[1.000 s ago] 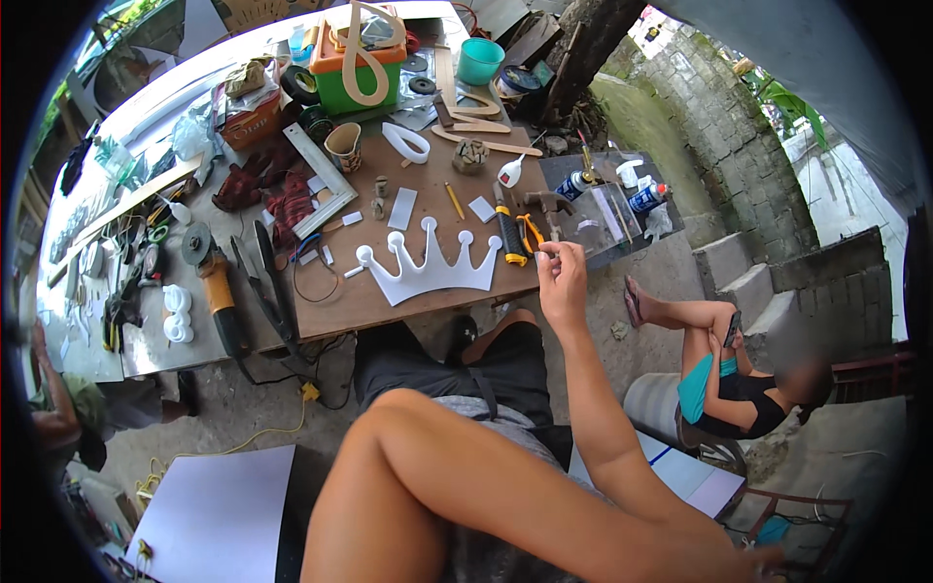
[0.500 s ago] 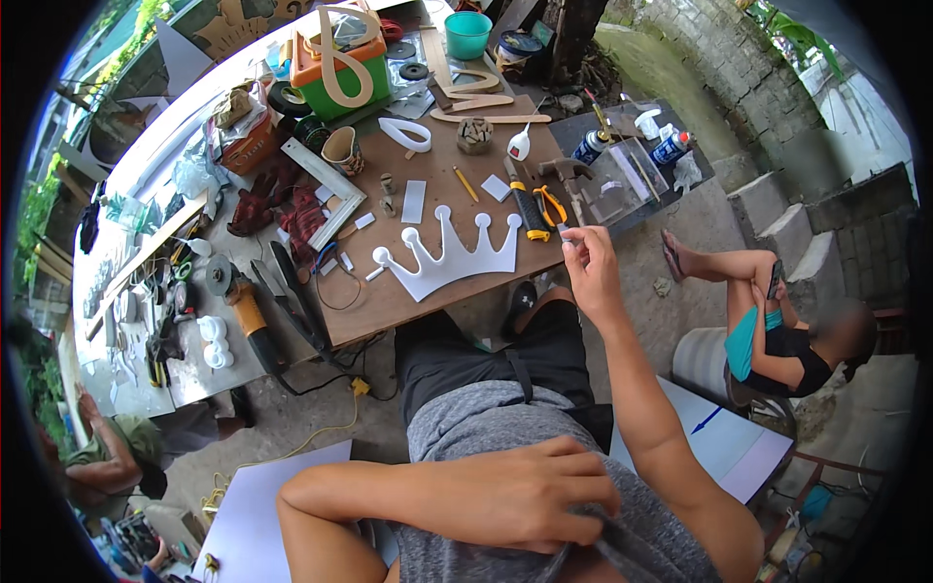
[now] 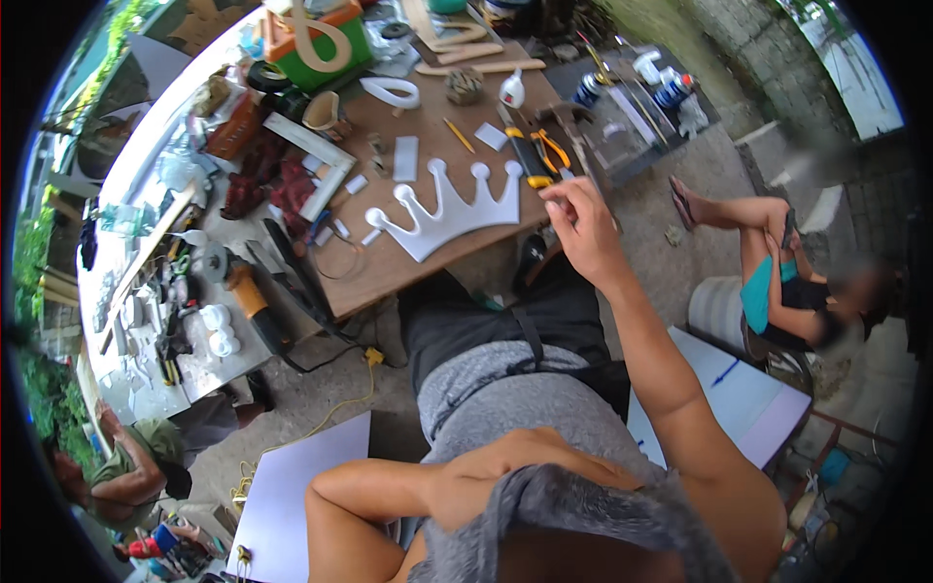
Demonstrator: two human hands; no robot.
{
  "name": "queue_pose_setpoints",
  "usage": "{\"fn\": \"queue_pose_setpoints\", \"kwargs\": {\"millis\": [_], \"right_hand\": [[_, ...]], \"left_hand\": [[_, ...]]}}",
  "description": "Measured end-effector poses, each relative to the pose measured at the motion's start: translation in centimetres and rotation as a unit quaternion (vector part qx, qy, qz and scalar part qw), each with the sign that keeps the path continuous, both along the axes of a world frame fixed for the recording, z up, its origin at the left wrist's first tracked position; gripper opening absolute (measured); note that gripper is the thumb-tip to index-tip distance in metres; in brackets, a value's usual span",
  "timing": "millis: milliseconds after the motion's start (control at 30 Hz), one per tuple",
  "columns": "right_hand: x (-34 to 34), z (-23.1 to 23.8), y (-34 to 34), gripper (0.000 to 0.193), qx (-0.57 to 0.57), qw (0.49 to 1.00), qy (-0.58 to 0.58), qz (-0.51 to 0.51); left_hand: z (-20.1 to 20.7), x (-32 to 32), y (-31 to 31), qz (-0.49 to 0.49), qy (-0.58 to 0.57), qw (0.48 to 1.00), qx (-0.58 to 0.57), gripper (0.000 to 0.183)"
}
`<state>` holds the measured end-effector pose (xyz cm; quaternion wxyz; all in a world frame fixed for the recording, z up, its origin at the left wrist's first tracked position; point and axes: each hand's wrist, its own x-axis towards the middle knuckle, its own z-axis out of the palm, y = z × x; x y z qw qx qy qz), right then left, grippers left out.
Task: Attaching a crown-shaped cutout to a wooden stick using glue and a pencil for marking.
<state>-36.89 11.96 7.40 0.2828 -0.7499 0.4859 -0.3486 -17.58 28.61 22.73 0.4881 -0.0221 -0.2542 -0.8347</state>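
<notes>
My left hand (image 3: 544, 455) is drawn up across my chest and grips a bunched fold of my grey shirt (image 3: 573, 496). The lifted cloth hides its fingertips. Just off the table's front edge, my right hand (image 3: 586, 228) is closed in a pinch; whatever is between thumb and fingers is too small to make out. Beside its fingertips lie a yellow and black utility knife (image 3: 530, 158) and orange-handled pliers (image 3: 552, 151). A white crown-shaped cutout (image 3: 452, 214) lies flat at the front of the brown board, left of my right hand.
An angle grinder (image 3: 251, 301) lies at the left, with cables hanging below the table edge. A hammer (image 3: 564, 115), glue bottle (image 3: 512, 90) and pencil (image 3: 459, 135) are farther back. One person (image 3: 777, 262) sits at the right; another (image 3: 136, 457) is at the left.
My left hand has pulled the shirt up higher, toward the camera. The right hand stays pinched near the table edge. The whole view has shifted, with the table sitting higher in it.
</notes>
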Motion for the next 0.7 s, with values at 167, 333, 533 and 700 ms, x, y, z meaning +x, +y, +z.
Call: {"fn": "queue_pose_setpoints", "kwargs": {"millis": [167,333,533,700], "right_hand": [[0.7,-0.7,-0.1,0.015,-0.02,0.999,-0.026,-0.003],[2.5,-1.6,1.4,0.017,0.001,0.999,-0.03,0.01],[-0.7,-1.4,2.7,0.016,0.05,0.998,-0.015,-0.044],[-0.2,0.1,3.5,0.019,0.047,0.998,-0.041,-0.018]], "left_hand": [[5.0,0.2,8.5,-0.001,0.153,0.976,0.157,0.057],[12.8,5.3,18.2,-0.013,0.064,0.97,0.232,0.045],[6.2,-2.8,2.1,0.085,0.078,0.99,0.082,0.049],[8.7,-3.5,1.5,0.217,-0.024,0.974,0.059,0.047]]}}
